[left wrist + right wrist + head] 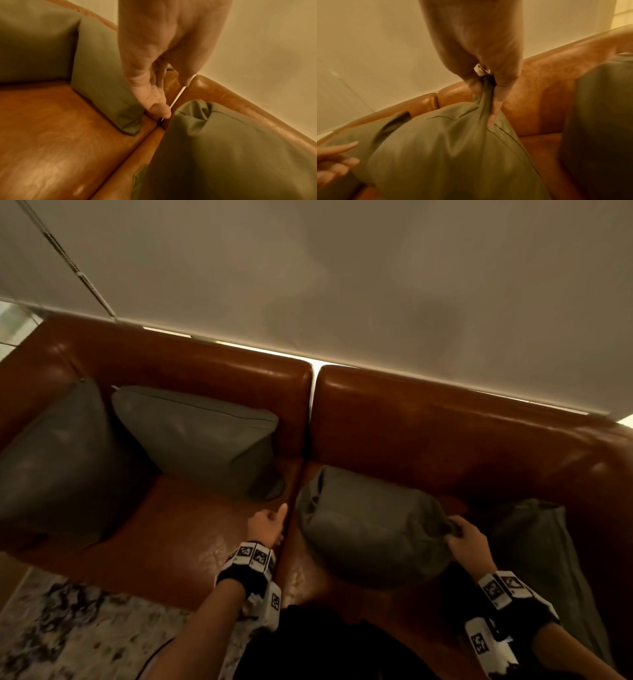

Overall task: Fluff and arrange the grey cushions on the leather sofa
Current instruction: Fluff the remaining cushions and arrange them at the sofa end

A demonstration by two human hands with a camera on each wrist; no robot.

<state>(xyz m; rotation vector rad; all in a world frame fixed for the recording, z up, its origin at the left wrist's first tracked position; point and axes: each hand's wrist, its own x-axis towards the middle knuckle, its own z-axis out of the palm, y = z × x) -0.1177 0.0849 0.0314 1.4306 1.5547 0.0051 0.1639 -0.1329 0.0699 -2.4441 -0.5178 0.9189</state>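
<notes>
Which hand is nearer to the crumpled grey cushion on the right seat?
Right. The right hand pinches the crumpled grey cushion by its corner; the left hand hovers open just beside its other end.

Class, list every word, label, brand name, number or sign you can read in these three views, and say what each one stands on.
No readable text in any view.
Wrist bands on the left hand and right hand: black-and-white square code markers only, no letters or digits.
Grey cushion and leather sofa: no label or brand shows.
</notes>
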